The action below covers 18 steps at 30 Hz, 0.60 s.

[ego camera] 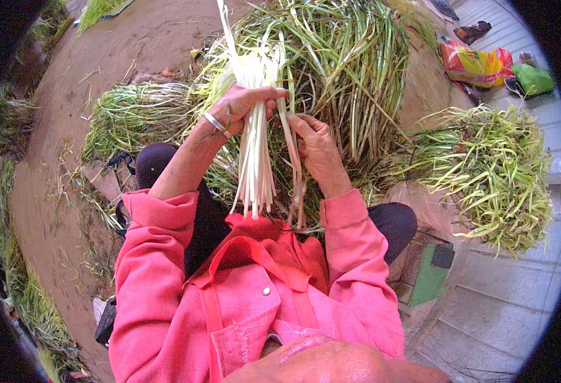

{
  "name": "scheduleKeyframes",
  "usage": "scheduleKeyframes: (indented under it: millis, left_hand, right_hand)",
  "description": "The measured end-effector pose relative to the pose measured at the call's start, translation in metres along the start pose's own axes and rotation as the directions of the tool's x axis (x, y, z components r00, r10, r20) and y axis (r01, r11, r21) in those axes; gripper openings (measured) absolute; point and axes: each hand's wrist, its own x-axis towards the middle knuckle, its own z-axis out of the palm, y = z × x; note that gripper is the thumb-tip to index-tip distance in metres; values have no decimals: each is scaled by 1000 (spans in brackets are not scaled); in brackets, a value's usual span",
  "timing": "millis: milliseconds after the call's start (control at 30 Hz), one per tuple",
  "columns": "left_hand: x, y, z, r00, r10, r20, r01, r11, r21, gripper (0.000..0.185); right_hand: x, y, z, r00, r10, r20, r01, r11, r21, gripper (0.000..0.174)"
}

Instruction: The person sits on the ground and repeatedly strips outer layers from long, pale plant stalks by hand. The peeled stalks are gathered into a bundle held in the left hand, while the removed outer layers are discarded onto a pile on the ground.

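Note:
My left hand (249,103) is closed around a bunch of white, chive-like stalks (255,158), their cut-looking ends pointing down towards my lap. A silver bangle (216,124) circles the left wrist. Close beside it, my right hand (316,141) pinches a few separate stalks (295,177) between thumb and fingers; their lower ends are brownish. These run up alongside the bunch. Beyond both hands rises a large heap of green, long-leaved stalks (352,81). A red apron (280,249) lies over my lap below the bunch.
To the left is a smaller pile of stalks (139,115) on the brown ground (55,191). At right, yellow-green leafy bundles (496,177) lie by grey paving (496,306). A red-and-yellow bag (474,64) and a green bag (533,79) lie farther back.

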Motion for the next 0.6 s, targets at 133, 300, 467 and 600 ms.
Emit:
scheduleKeyframes:
  millis: [133, 300, 467, 600]
  left_hand:
    - [-2, 3, -1, 996, 26, 80, -27, 1000, 4, 27]
    - [3, -2, -1, 991, 26, 131, -15, 996, -89, 32]
    - [7, 4, -15, 997, 72, 36, -65, 984, -165, 30]
    - [7, 26, -46, 957, 202, 210, -65, 850, -523, 22]
  right_hand:
    - [-2, -3, 2, 985, -76, -156, 64, 994, -85, 17]
    - [-3, -8, 3, 984, -155, -82, 132, 962, -239, 20]
    - [8, 17, -20, 968, -241, -76, 178, 865, -469, 25]
    - [-9, 54, -61, 999, -13, 43, 44, 114, -992, 22]
